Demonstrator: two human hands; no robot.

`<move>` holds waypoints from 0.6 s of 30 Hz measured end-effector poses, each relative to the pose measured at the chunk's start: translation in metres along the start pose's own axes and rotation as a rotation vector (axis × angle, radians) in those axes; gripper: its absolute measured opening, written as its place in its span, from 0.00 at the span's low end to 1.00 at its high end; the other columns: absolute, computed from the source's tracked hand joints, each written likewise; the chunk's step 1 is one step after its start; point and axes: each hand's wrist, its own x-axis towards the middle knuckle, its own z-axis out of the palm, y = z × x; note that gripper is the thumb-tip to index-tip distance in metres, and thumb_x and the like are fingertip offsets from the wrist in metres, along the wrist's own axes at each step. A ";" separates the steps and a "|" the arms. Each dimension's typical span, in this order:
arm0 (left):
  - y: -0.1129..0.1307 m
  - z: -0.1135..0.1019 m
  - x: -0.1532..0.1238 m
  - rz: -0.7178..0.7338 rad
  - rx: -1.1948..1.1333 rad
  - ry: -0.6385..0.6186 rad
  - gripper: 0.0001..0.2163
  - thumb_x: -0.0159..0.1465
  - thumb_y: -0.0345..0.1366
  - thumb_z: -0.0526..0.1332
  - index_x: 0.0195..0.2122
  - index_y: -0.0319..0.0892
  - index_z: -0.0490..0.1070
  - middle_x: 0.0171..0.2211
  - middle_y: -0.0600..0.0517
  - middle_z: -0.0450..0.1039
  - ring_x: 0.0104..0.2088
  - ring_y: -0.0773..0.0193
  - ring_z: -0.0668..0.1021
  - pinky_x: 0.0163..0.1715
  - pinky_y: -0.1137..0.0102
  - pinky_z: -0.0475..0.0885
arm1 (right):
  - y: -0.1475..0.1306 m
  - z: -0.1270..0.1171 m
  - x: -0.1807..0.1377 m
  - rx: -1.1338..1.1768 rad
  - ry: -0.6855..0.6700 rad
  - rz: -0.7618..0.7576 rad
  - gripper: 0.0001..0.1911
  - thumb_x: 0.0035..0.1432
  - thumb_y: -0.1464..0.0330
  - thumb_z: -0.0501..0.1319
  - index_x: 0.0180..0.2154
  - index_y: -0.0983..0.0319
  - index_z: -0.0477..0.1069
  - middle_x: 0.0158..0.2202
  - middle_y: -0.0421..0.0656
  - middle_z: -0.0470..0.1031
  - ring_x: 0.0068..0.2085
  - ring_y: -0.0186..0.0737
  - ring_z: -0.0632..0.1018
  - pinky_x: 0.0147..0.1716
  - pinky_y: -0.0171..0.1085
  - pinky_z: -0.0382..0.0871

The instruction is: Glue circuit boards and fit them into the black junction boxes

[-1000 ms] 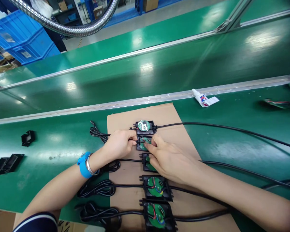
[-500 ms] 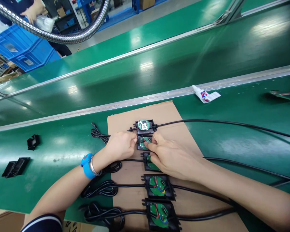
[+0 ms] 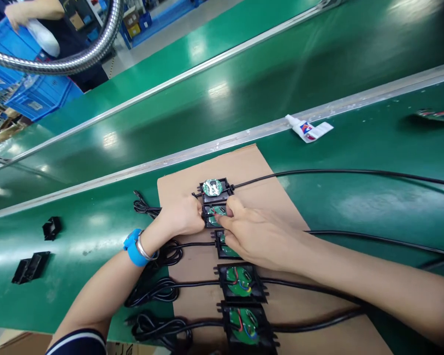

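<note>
Several black housings with green circuit boards lie in a row on a brown cardboard sheet (image 3: 259,167), each with black cables running out both sides. My left hand (image 3: 181,217) is closed, pinching the left edge of the second housing (image 3: 213,216) from the far end. My right hand (image 3: 255,234) is closed too, fingertips pressed on that same housing's board, and it covers part of the third housing (image 3: 224,246). The farthest housing (image 3: 213,189) stands untouched just beyond my fingers. Two more housings (image 3: 240,283) lie nearer me. A blue watch (image 3: 133,246) is on my left wrist.
A white glue tube (image 3: 309,129) lies by the metal rail (image 3: 244,135) of the green conveyor belt. Small black plastic parts (image 3: 29,266) sit on the belt at left. Coiled black cables (image 3: 155,291) lie left of the cardboard. Another person stands by blue crates (image 3: 33,93) at far left.
Both hands stay on the second housing with only small finger movement. The view has shifted and tilted, so everything sits slightly higher and to the left.
</note>
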 end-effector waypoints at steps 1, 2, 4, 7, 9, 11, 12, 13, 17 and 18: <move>0.004 0.000 0.002 -0.010 0.052 0.001 0.09 0.55 0.35 0.56 0.27 0.41 0.76 0.28 0.45 0.78 0.31 0.54 0.79 0.30 0.66 0.69 | 0.000 0.000 0.000 0.002 0.000 0.002 0.14 0.61 0.69 0.49 0.38 0.64 0.73 0.38 0.46 0.62 0.22 0.30 0.49 0.25 0.38 0.45; 0.007 -0.001 0.003 -0.018 0.089 0.007 0.09 0.56 0.36 0.57 0.28 0.41 0.76 0.29 0.43 0.78 0.32 0.52 0.80 0.31 0.64 0.70 | 0.000 0.000 -0.001 -0.002 -0.001 0.003 0.15 0.61 0.69 0.49 0.38 0.64 0.74 0.38 0.46 0.62 0.22 0.30 0.49 0.25 0.38 0.46; 0.011 -0.002 0.001 -0.025 0.129 0.031 0.11 0.57 0.39 0.57 0.31 0.40 0.77 0.30 0.42 0.78 0.33 0.50 0.80 0.32 0.62 0.73 | -0.001 -0.001 -0.002 -0.023 -0.009 0.010 0.16 0.61 0.69 0.49 0.40 0.64 0.74 0.38 0.46 0.62 0.22 0.30 0.51 0.25 0.38 0.47; 0.007 0.004 -0.008 -0.017 0.124 0.170 0.11 0.61 0.37 0.56 0.34 0.39 0.78 0.32 0.42 0.78 0.32 0.50 0.81 0.31 0.60 0.75 | -0.003 -0.004 -0.003 -0.039 -0.040 0.030 0.16 0.62 0.68 0.49 0.40 0.63 0.75 0.39 0.48 0.63 0.22 0.31 0.58 0.26 0.38 0.52; 0.001 0.015 -0.016 0.070 0.056 0.370 0.12 0.64 0.32 0.53 0.38 0.40 0.78 0.38 0.43 0.78 0.35 0.53 0.81 0.33 0.62 0.76 | -0.002 -0.008 -0.003 -0.019 -0.059 0.035 0.16 0.62 0.67 0.51 0.42 0.63 0.75 0.41 0.49 0.65 0.26 0.35 0.66 0.28 0.39 0.59; -0.006 0.029 -0.020 0.288 -0.024 0.541 0.14 0.65 0.28 0.52 0.43 0.39 0.77 0.43 0.44 0.77 0.41 0.57 0.79 0.40 0.64 0.77 | 0.001 -0.014 -0.005 0.020 -0.061 0.035 0.16 0.61 0.67 0.53 0.46 0.63 0.74 0.43 0.51 0.67 0.34 0.43 0.73 0.34 0.41 0.65; -0.008 0.036 -0.021 0.417 -0.044 0.590 0.14 0.65 0.27 0.52 0.44 0.39 0.76 0.44 0.45 0.77 0.43 0.58 0.78 0.43 0.65 0.76 | 0.003 -0.017 -0.007 0.043 -0.051 0.037 0.17 0.60 0.67 0.55 0.48 0.63 0.73 0.44 0.52 0.68 0.38 0.46 0.75 0.37 0.42 0.67; -0.010 0.042 -0.021 0.529 -0.046 0.611 0.14 0.65 0.27 0.52 0.45 0.38 0.76 0.44 0.46 0.77 0.45 0.59 0.77 0.46 0.65 0.75 | 0.006 -0.020 -0.009 0.065 -0.034 0.041 0.18 0.59 0.68 0.56 0.50 0.63 0.72 0.46 0.52 0.68 0.42 0.48 0.75 0.40 0.43 0.67; -0.013 0.050 -0.015 0.677 0.022 0.564 0.13 0.65 0.27 0.54 0.44 0.37 0.77 0.40 0.46 0.77 0.43 0.58 0.76 0.48 0.62 0.73 | 0.015 -0.027 -0.019 0.124 0.045 0.044 0.14 0.57 0.72 0.56 0.46 0.64 0.69 0.43 0.48 0.73 0.41 0.44 0.76 0.40 0.40 0.67; -0.013 0.049 -0.013 0.679 0.035 0.537 0.12 0.64 0.27 0.54 0.43 0.37 0.77 0.39 0.45 0.77 0.43 0.57 0.75 0.47 0.62 0.72 | 0.016 -0.027 -0.021 0.128 0.052 0.043 0.10 0.57 0.73 0.56 0.42 0.63 0.69 0.39 0.46 0.74 0.38 0.42 0.76 0.38 0.39 0.67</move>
